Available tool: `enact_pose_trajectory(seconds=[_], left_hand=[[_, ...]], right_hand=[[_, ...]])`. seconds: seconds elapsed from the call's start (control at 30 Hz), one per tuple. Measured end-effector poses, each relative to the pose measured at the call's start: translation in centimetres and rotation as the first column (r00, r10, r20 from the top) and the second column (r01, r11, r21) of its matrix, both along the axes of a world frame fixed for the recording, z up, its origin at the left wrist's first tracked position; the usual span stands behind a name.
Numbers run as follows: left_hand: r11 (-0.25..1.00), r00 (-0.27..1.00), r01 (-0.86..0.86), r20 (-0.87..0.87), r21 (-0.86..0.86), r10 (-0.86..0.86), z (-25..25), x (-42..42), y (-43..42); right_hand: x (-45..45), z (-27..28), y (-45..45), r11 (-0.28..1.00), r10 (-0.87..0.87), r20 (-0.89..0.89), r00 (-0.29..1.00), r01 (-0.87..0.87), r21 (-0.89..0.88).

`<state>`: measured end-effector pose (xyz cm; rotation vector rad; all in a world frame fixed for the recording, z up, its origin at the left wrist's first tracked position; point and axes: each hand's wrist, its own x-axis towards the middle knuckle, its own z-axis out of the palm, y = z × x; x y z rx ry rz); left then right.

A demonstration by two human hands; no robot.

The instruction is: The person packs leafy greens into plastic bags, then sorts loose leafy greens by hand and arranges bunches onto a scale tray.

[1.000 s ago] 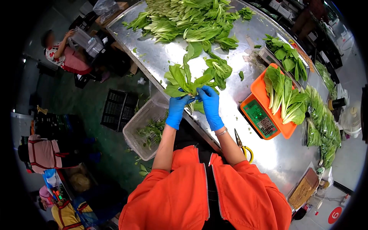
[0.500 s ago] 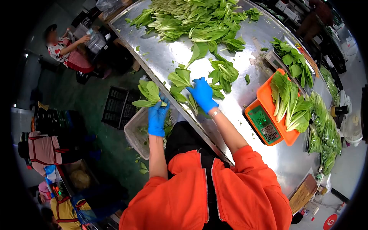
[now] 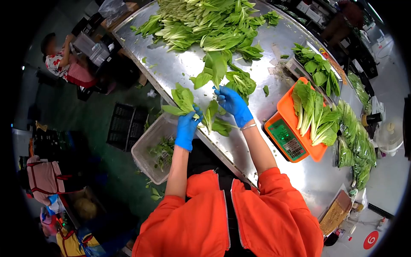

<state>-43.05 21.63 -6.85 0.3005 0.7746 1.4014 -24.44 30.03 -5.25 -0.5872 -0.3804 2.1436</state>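
My left hand [image 3: 187,130], in a blue glove, is closed around the base of a small bunch of leafy greens [image 3: 183,99] at the table's near edge. In its blue glove, my right hand [image 3: 233,105] pinches the stem end of another leafy green [image 3: 215,66], whose broad leaves point away from me. Loose leaves [image 3: 209,115] lie on the metal between the two hands. Just beyond my right hand rests another bunch of greens [image 3: 242,83]. A big heap of greens [image 3: 209,25] covers the far part of the metal table [image 3: 171,75].
An orange digital scale [image 3: 286,139] bearing greens [image 3: 312,113] stands right. Behind it are more greens [image 3: 319,64] and bagged greens [image 3: 357,132]. Below the left edge sits a plastic bin [image 3: 139,150] with leaf scraps, beside a black crate [image 3: 126,126]. A person [image 3: 68,64] sits far left.
My right hand has lifted a leafy green off the table and now pinches it by the stem. My left hand, still gripping its bunch, has shifted right over the table edge.
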Motion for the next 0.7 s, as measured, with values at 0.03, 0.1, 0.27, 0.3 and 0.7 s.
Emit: enact_pose_trajectory(seconds=[0.03, 0.1, 0.27, 0.3, 0.7], left_hand=[[0.996, 0.986, 0.076, -0.143, -0.053, -0.083, 0.0, 0.5, 0.4], [0.972, 0.87, 0.142, -0.444, -0.188, -0.213, 0.7, 1.2, 1.2], [0.893, -0.193, -0.223, -0.915, 0.392, 0.354, 5.0, 1.8, 1.0], [0.945, 0.053, -0.133, -0.95, 0.298, 0.307, 6.8, 1.9, 0.7], [0.993, 0.907, -0.087, -0.406, 0.083, 0.114, 4.7, 5.7, -0.9]], right_hand=[[0.2, 0.0, -0.3, 1.0, 0.012, -0.095, 0.995, -0.013, -0.014], [0.5, 0.7, -1.1, 1.0, -0.001, -0.097, 0.995, 0.002, 0.014], [0.5, 3.4, -3.5, 0.937, -0.247, 0.375, 0.893, 0.121, 0.328], [0.2, 4.0, -4.1, 0.921, -0.299, 0.441, 0.846, 0.134, 0.366], [-3.7, 3.6, -8.4, 0.795, -0.578, 0.485, 0.656, 0.318, 0.517]])
